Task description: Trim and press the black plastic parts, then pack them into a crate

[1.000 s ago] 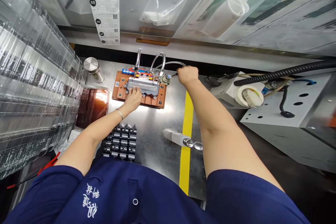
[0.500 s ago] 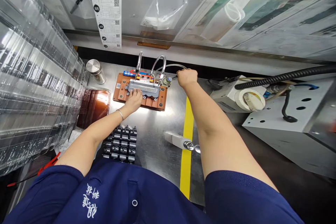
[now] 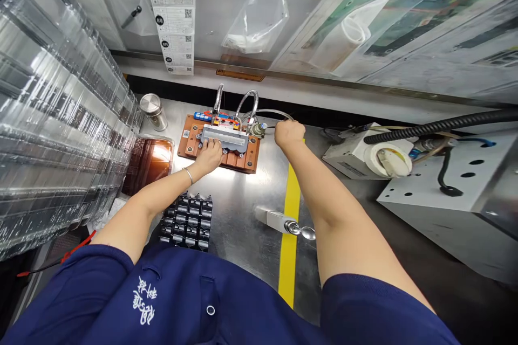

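Note:
My left hand (image 3: pixel 209 154) lies with its fingertips on the front edge of a long grey part (image 3: pixel 224 136), thumb side hard to see. The part sits on an orange-brown fixture block (image 3: pixel 188 140) with bolts and a QR label. Two bent metal flexible tubes (image 3: pixel 254 98) rise behind the part, near a blue-handled tool (image 3: pixel 201 116). Right of the fixture, my right hand (image 3: pixel 290 133) is closed in a fist at the end of a thin curved hose (image 3: pixel 275 111). Its fingers face away, so whatever is inside them is hidden.
A steel canister (image 3: pixel 154 111) and an amber translucent box (image 3: pixel 149 164) stand left, beside stacked clear plastic trays (image 3: pixel 81 113). A black segmented tray (image 3: pixel 186 221) is near my body. A white-and-silver bottle-like object (image 3: pixel 283 222) lies by yellow tape (image 3: pixel 288 264). A machine (image 3: pixel 441 172) stands right.
The whole view has shifted slightly down and right. Both hands keep their places relative to the fixture, the left on the grey part and the right closed beside it.

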The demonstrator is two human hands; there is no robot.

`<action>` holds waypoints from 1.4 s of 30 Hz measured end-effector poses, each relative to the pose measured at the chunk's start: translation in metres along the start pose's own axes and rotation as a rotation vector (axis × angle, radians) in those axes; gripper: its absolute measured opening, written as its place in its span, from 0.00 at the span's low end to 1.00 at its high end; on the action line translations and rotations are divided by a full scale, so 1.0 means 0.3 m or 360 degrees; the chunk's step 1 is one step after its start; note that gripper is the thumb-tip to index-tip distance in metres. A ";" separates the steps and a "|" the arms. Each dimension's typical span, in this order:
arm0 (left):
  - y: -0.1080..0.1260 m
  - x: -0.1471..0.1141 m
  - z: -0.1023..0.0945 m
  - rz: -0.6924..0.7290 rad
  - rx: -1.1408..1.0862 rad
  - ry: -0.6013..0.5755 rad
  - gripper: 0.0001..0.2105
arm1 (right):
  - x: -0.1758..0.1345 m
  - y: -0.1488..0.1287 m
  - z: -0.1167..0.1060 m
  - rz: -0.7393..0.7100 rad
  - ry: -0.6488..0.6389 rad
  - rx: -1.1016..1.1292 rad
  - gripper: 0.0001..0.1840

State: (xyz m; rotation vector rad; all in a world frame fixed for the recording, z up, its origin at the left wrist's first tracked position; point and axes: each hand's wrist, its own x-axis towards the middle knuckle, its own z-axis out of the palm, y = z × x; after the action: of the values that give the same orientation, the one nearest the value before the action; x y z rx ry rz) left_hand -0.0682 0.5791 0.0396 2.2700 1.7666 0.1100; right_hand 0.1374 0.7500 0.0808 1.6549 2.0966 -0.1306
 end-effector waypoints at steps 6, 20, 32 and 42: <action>-0.097 0.031 -0.077 -0.0786 -0.0370 0.0206 0.21 | -0.154 -0.120 0.010 0.0042 0.0138 0.0514 0.25; 0.083 -0.555 -0.080 -0.0958 -0.1433 0.0050 0.28 | -0.754 -0.256 0.320 -0.0160 0.0216 0.2166 0.33; 0.068 -0.882 -0.276 0.0013 -0.0533 0.0928 0.19 | -1.039 -0.518 0.026 -0.0926 -0.0210 0.1538 0.06; -0.091 -1.220 -0.739 -0.0008 -0.0099 0.1222 0.17 | -1.205 -0.611 -0.139 -0.1262 -0.0795 0.2343 0.31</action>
State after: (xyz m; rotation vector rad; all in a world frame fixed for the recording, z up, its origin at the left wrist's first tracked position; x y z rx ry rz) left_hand -0.2363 0.2685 0.2831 2.3388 2.0365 1.1476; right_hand 0.0134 0.3910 0.2284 0.8689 2.0615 -2.4540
